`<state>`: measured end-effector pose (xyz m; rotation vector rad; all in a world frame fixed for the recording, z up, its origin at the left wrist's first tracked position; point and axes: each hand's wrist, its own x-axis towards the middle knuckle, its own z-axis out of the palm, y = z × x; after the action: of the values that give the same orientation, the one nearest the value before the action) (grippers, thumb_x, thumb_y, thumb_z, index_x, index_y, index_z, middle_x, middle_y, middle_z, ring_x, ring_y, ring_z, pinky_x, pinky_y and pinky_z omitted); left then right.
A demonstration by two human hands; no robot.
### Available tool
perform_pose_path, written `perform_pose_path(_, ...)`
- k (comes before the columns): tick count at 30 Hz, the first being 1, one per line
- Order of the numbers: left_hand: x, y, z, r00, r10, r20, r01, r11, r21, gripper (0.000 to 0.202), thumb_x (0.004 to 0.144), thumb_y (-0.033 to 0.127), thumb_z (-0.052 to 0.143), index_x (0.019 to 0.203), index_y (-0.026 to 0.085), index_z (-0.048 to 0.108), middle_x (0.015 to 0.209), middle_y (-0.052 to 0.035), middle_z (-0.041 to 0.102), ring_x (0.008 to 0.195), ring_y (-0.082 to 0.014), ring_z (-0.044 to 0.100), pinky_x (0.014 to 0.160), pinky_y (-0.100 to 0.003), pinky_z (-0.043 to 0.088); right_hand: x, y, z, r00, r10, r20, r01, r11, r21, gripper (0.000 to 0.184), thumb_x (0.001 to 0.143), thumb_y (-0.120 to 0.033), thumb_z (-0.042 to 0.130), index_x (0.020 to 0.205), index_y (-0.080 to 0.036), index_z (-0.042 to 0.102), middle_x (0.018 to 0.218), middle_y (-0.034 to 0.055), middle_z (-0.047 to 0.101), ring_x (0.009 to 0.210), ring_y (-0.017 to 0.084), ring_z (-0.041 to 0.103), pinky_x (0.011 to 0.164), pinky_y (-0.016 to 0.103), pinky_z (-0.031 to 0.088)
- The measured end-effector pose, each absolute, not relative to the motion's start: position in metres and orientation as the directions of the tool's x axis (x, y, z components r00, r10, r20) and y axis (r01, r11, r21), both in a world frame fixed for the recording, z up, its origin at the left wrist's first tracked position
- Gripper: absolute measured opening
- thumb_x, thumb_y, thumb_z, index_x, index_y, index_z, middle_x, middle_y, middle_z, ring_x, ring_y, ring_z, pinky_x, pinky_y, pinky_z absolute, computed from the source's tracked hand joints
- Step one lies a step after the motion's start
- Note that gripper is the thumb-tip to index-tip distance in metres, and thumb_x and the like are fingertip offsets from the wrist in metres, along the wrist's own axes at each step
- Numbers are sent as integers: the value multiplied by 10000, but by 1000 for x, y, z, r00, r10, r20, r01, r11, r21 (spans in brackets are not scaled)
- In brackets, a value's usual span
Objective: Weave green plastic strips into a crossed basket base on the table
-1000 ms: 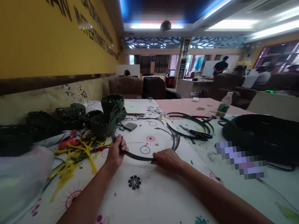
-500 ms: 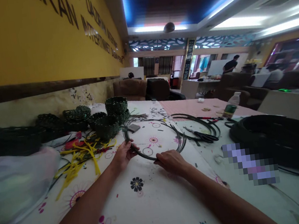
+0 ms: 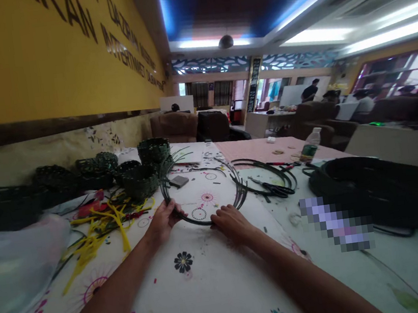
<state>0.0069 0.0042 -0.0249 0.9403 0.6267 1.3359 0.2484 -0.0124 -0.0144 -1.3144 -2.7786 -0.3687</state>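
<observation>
My left hand (image 3: 163, 221) grips the near left side of a hoop of bundled dark green plastic strips (image 3: 164, 183), which stands tilted on the floral tablecloth (image 3: 210, 284). My right hand (image 3: 232, 222) lies over the hoop's lower edge, fingers curled around it. Loose strip ends fan out at the hoop's top left and right. Just beyond my left hand are dark green woven baskets (image 3: 140, 182), and a tangle of yellow strips (image 3: 101, 218) lies to its left.
Black scissors (image 3: 275, 190) lie among dark strip loops right of the hoop. A large dark strip coil (image 3: 375, 187) sits at the right, a plastic bottle (image 3: 309, 146) beyond it, and a pale plastic bag (image 3: 16, 269) at the left. Several people sit or stand far back.
The hoop has turned slightly between my hands and stands more upright. My left hand is lower on it than half a second ago, and the view has shifted slightly.
</observation>
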Motion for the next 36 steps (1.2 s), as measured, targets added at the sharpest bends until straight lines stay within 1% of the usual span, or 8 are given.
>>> perform_pose_path(7,-4,11,-16,61,981,183,-539,-121,834,267,779,295,731,796,185,488,653,44,530,620,-108,564,688,-284,551,277,8,-17,-589,767,255,807,539,242,153,876,-322,651,943,-184,655,886,58,666,949,227,584,1096,470,230)
perform_pose_path(12,-10,15,-14,19,982,189,-543,-149,827,295,757,284,743,793,194,465,598,66,483,555,-89,514,578,-211,489,292,13,-19,-560,771,302,826,493,273,129,897,-149,546,910,-195,666,902,68,650,1178,249,509,1167,516,70)
perform_pose_path(17,-13,19,-20,64,989,134,-564,-75,822,296,763,272,738,778,193,453,589,64,472,534,-90,492,548,-212,462,293,8,-20,-507,793,338,862,466,201,321,796,16,491,982,-171,675,1313,152,549,1423,305,257,1148,599,0)
perform_pose_path(22,-11,19,-21,85,992,94,-633,-19,774,232,792,215,710,790,180,480,597,59,472,543,-85,491,566,-213,471,288,2,-14,-581,665,469,781,617,94,542,702,78,468,1152,-182,623,1513,129,372,1462,289,163,1158,600,34)
perform_pose_path(26,2,11,-18,82,991,106,-687,-20,726,183,823,178,673,774,166,497,600,47,492,555,-81,503,596,-216,495,268,-10,-12,-590,543,598,672,741,-9,428,856,4,405,1215,-153,578,1376,144,543,1362,239,404,1174,544,128)
perform_pose_path(30,23,-4,-18,133,983,123,-706,7,708,88,853,167,638,851,161,550,673,24,575,649,-101,579,800,-337,554,244,-27,-15,-611,592,526,611,775,-162,311,924,-252,548,1222,-165,572,1151,132,686,1111,250,619,1128,514,255)
perform_pose_path(33,34,-13,-19,175,978,117,-702,41,711,113,861,175,632,959,168,575,764,-2,642,764,-136,645,891,-400,536,235,-33,-18,-617,693,373,640,718,-274,136,911,-232,569,1008,-180,649,899,78,730,842,212,673,935,386,442)
perform_pose_path(36,36,-16,-19,208,972,112,-679,62,732,222,870,182,622,1084,175,564,904,-52,694,910,-182,673,905,-397,526,235,-32,-20,-562,768,307,662,640,-390,140,919,-199,526,828,-183,631,774,46,694,692,171,623,656,248,432)
